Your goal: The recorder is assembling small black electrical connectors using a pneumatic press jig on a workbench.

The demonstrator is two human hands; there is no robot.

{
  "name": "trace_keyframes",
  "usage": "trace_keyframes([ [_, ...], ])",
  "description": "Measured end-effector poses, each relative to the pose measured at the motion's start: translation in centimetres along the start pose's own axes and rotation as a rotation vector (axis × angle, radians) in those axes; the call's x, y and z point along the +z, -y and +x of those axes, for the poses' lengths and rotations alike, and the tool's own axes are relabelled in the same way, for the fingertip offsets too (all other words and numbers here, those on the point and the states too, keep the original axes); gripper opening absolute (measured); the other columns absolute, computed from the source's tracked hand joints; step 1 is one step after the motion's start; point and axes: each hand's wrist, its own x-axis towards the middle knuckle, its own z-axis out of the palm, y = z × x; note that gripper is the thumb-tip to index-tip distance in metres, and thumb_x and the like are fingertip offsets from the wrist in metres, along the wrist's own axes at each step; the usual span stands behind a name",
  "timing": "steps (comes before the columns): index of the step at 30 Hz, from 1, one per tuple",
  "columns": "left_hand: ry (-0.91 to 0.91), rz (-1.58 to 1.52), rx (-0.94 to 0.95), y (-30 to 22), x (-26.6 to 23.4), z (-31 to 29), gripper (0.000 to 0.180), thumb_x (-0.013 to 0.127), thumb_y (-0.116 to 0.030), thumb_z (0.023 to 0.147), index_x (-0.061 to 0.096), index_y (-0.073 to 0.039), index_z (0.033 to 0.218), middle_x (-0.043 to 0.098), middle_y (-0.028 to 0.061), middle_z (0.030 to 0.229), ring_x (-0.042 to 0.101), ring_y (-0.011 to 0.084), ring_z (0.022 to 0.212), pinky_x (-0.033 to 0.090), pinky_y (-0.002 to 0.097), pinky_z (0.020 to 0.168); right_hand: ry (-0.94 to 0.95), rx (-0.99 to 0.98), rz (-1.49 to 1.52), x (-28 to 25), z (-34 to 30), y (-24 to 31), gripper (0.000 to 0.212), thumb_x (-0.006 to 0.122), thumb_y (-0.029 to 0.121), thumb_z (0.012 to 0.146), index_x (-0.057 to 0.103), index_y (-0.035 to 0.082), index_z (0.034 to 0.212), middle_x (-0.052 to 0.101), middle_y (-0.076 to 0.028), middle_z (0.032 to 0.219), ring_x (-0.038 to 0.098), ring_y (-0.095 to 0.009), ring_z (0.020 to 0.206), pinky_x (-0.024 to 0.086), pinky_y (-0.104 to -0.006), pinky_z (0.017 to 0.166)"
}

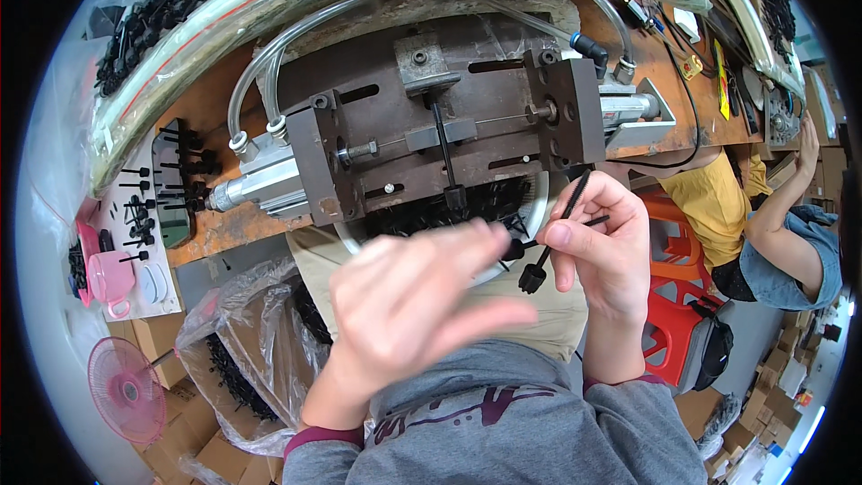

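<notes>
Fixture [498,145]: dark-brown metal frame, far centre, a slim black plastic rod [444,148] at its middle.
Right hand [602,247]: pinching two black toothed-head rods [533,279], near right.
Left hand [409,296]: blurred, thumb and fingers apart, by the round white bowl [540,207].

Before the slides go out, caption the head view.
Right hand pinching black flared-end rods, left hand blurred nearby, before a brown pneumatic fixture bearing another rod.

Left grip [404,305] blurred, fingers [453,256] outstretched — right grip [611,251] pinched.
</notes>
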Motion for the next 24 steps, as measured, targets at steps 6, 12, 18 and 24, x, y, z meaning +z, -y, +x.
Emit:
trace_keyframes([
  [6, -0.014, -0.029, 0.252, 0.1, 1.4, -1.0, 0.033, 0.081, -0.017, 0.068, 0.070, 0.001, 0.094, 0.067, 0.0088, 0.091, 0.067, 0.0192, 0.076, 0.054, 0.0274, 0.061, 0.100, 0.038, 0.058, 1.0, 0.3, -0.7, 0.016, 0.072, -0.008, 0.079, 0.060, -0.003, 0.089, 0.069, -0.016, 0.085, 0.064, -0.014, 0.055, 0.050, -0.0221, 0.045],
  [12, -0.121, -0.073, -0.015, -0.3, 0.9, -0.5, 0.037, 0.086, -0.010, 0.061, 0.073, 0.000, 0.094, 0.070, 0.0123, 0.098, 0.069, 0.0229, 0.080, 0.057, 0.0317, 0.067, 0.088, -0.107, -0.041, 0.6, 0.3, -0.6, 0.018, 0.063, 0.000, 0.089, 0.060, -0.007, 0.105, 0.069, -0.020, 0.095, 0.069, -0.020, 0.070, 0.057, -0.0282, 0.061],
  [18, -0.110, 0.279, 0.004, 2.5, 2.1, 0.0, 0.029, 0.082, -0.012, 0.066, 0.070, 0.000, 0.089, 0.069, 0.0166, 0.115, 0.070, 0.0231, 0.077, 0.055, 0.0297, 0.067, 0.061, -0.192, -0.058, 0.2, -0.1, 0.1, 0.033, 0.048, 0.016, 0.099, 0.051, -0.008, 0.120, 0.067, -0.027, 0.104, 0.072, -0.032, 0.085, 0.059, -0.0357, 0.072],
  [24, -0.079, 0.356, -0.018, 2.4, 2.2, 0.6, 0.027, 0.082, -0.013, 0.066, 0.071, -0.003, 0.088, 0.070, 0.0126, 0.113, 0.067, 0.0201, 0.069, 0.052, 0.0280, 0.062, 0.002, -0.229, -0.146, 0.3, -0.4, 0.3, 0.025, 0.040, 0.016, 0.104, 0.051, -0.005, 0.112, 0.067, -0.029, 0.098, 0.071, -0.029, 0.065, 0.058, -0.0328, 0.059],
])
